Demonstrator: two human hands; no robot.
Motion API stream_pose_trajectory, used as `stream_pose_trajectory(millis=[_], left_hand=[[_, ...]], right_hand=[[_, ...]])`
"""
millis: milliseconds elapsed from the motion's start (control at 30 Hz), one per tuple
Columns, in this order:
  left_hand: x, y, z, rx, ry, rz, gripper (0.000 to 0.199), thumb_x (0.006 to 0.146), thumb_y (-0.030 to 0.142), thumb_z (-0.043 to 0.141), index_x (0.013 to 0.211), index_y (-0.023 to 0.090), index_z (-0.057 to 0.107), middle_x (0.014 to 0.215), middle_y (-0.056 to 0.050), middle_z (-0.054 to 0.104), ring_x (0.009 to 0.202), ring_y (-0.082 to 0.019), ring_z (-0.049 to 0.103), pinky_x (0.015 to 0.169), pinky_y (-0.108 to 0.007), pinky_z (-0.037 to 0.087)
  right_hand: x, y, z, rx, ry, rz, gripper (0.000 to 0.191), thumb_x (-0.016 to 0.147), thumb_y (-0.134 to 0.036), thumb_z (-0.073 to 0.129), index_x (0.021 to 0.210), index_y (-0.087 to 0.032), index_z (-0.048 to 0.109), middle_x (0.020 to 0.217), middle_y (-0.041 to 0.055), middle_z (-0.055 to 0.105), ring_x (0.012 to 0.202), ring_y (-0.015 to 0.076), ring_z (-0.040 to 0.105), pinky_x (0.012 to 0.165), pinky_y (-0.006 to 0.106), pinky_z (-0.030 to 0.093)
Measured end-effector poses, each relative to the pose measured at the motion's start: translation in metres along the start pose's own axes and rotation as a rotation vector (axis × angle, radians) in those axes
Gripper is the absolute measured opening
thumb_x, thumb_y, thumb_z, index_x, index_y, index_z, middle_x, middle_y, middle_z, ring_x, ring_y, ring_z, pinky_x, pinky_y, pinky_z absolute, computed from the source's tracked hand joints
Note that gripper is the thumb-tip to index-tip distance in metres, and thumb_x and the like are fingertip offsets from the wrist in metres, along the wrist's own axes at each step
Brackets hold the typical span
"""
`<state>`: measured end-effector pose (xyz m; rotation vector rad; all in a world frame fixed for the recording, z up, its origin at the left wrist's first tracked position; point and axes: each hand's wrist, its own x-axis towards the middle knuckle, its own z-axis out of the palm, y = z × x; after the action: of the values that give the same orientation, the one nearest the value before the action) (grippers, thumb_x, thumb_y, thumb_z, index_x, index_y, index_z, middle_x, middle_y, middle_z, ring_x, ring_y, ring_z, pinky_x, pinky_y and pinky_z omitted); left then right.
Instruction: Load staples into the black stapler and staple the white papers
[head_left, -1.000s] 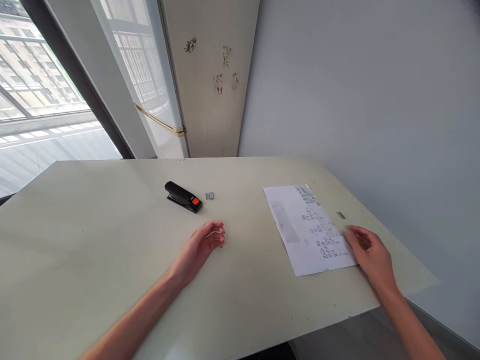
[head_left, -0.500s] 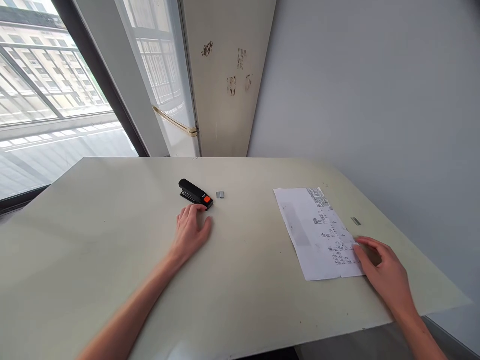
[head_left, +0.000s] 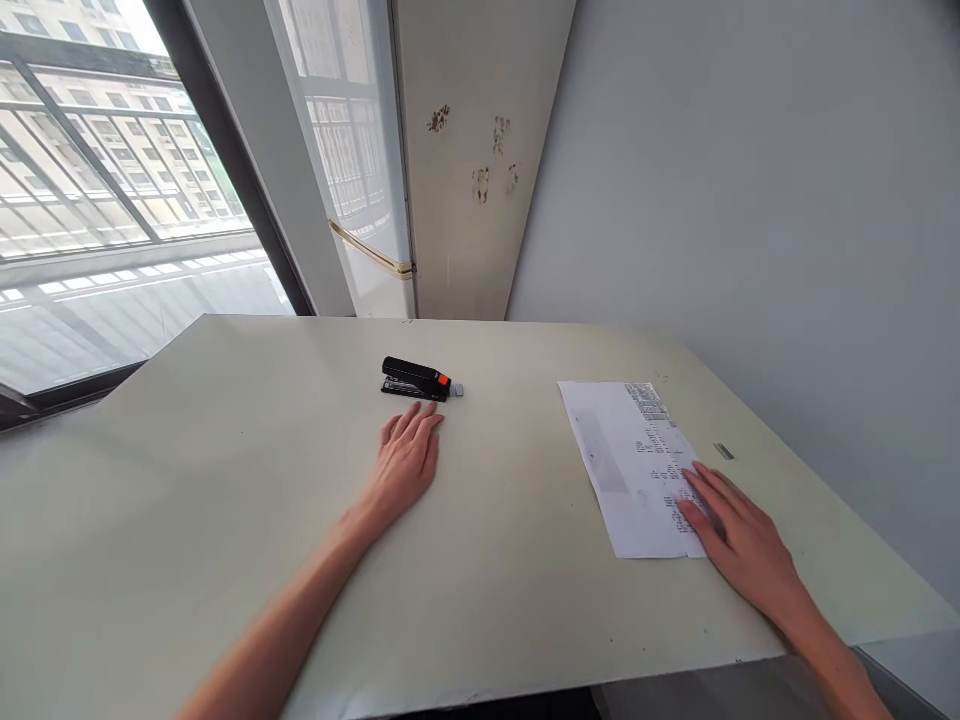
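Your left hand (head_left: 405, 460) lies low over the desk (head_left: 510, 600), palm down, fingers loosely spread, nothing gripped. Its fingertips are right at the near side of the stapler (head_left: 412, 378); whether they press against it, you cannot tell from this angle. Stapler black, lying lengthwise from left to right on the far half of the desk, orange patch at the right end, a gap between its top arm and base at the left end. At that right end, a small grey block (head_left: 458, 390), partly hidden behind the stapler; contact between the two unclear.

Your right hand (head_left: 739, 530) is open too, fingers stretched out over the right edge of the sheet of paper (head_left: 600, 440), covering some of the print. Sheet flat on the desk, well to the right of the stapler, printed lines down its right side, a pale grey patch on the left. Your two hands are well apart. Beyond the right hand, near the paper, a thin grey strip (head_left: 724, 451).

Past the desk: a window (head_left: 112, 200) on your left, a plain wall (head_left: 750, 200) on your right
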<state>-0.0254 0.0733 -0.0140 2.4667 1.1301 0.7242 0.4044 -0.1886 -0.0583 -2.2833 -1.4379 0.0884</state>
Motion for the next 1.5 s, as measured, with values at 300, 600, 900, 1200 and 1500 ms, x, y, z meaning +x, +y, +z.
stream_pose_trajectory(millis=[300, 600, 900, 1200, 1500], left_hand=[[-0.009, 0.003, -0.001, 0.023, -0.009, 0.020, 0.037, 0.108, 0.030, 0.037, 0.135, 0.020, 0.059, 0.158, -0.013, 0.055, 0.156, -0.034, 0.037, 0.125, -0.057, 0.029], [-0.009, -0.001, 0.000, 0.065, 0.012, 0.058, 0.040, 0.105, 0.030, 0.040, 0.138, 0.017, 0.058, 0.158, -0.019, 0.052, 0.154, -0.037, 0.038, 0.124, -0.059, 0.031], [0.002, -0.011, 0.000, 0.014, -0.047, 0.057, 0.044, 0.102, 0.035, 0.046, 0.142, 0.021, 0.059, 0.163, -0.012, 0.049, 0.157, -0.037, 0.032, 0.127, -0.060, 0.025], [-0.001, -0.016, -0.012, -0.066, -0.061, 0.021, 0.050, 0.109, 0.051, 0.035, 0.140, 0.021, 0.058, 0.153, -0.013, 0.058, 0.148, -0.030, 0.047, 0.124, -0.051, 0.036], [-0.023, -0.036, -0.035, -0.016, -0.179, 0.132, 0.058, 0.102, 0.061, 0.053, 0.146, 0.025, 0.058, 0.165, -0.008, 0.048, 0.157, -0.033, 0.035, 0.130, -0.053, 0.026]], right_hand=[[-0.013, 0.001, 0.014, -0.088, -0.064, -0.058, 0.071, 0.105, -0.067, 0.032, 0.167, -0.033, 0.033, 0.175, -0.0014, 0.029, 0.163, 0.0333, 0.023, 0.131, 0.063, 0.023], [-0.044, -0.036, 0.024, -0.107, -0.087, -0.184, 0.067, 0.107, -0.062, 0.033, 0.170, -0.041, 0.022, 0.177, -0.0052, 0.021, 0.164, 0.0324, 0.017, 0.131, 0.066, 0.019], [-0.060, -0.077, 0.020, -0.108, -0.139, -0.290, 0.066, 0.109, -0.057, 0.036, 0.170, -0.044, 0.014, 0.177, -0.0072, 0.020, 0.164, 0.0337, 0.016, 0.131, 0.067, 0.021], [-0.080, -0.176, 0.036, 0.027, -0.225, -0.413, 0.072, 0.107, -0.060, 0.044, 0.169, -0.047, 0.011, 0.177, -0.0090, 0.016, 0.165, 0.0358, 0.010, 0.130, 0.071, 0.018], [-0.082, -0.192, 0.020, 0.314, -0.345, -0.340, 0.063, 0.107, -0.058, 0.044, 0.167, -0.045, 0.028, 0.177, -0.0072, 0.022, 0.163, 0.0326, 0.021, 0.128, 0.064, 0.032]])
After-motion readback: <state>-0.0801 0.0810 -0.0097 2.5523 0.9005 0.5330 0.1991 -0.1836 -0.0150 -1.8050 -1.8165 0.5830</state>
